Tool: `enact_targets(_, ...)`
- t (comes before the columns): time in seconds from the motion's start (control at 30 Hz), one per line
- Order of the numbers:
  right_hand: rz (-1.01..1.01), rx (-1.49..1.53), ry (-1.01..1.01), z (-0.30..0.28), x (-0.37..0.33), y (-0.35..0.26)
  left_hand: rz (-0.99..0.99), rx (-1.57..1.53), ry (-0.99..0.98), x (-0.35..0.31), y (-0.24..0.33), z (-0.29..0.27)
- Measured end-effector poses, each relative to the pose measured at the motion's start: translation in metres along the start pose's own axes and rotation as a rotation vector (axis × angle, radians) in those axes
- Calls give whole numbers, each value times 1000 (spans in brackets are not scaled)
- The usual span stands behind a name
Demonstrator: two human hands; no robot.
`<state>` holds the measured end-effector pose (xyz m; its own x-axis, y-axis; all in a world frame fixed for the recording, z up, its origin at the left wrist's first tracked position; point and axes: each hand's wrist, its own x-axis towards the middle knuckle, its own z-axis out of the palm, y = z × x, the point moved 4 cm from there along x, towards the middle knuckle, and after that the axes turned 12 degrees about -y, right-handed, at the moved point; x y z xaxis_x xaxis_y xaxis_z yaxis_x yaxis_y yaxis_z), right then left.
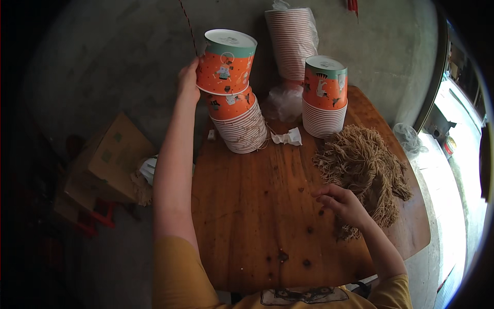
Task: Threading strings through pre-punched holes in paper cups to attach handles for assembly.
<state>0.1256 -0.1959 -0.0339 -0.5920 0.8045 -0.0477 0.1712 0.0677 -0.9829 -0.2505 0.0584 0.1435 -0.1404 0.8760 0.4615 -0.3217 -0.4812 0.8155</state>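
My left hand (189,82) is closed on the side of an orange paper bucket (226,64) with a green band, upside down on the left stack. Under it, more nested buckets (239,129) stand rim down and lean slightly, with thin tan cords along their rims. To the right is a second stack of upturned orange buckets (324,98). My right hand (342,203) hovers over the table beside a heap of tan twine strands (368,167). Its fingers are loosely bent and apart, with nothing visible in them.
The wooden table (247,216) stands by a grey wall. A tall stack of buckets in clear plastic (293,44) is at the back. Crumpled white paper (288,137) lies between the stacks. Cardboard boxes (116,159) and a red stool (104,211) are at left.
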Motion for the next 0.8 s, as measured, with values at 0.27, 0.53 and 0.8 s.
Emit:
enact_targets(0.27,57,44,-28,3,6,2,486,914,169,-43,-1,23)
enact_targets(0.53,9,9,-52,-1,14,-4,453,851,-66,-53,-10,23)
enact_targets(0.8,-188,-84,211,-75,57,-27,349,707,-58,-73,-63,-10)
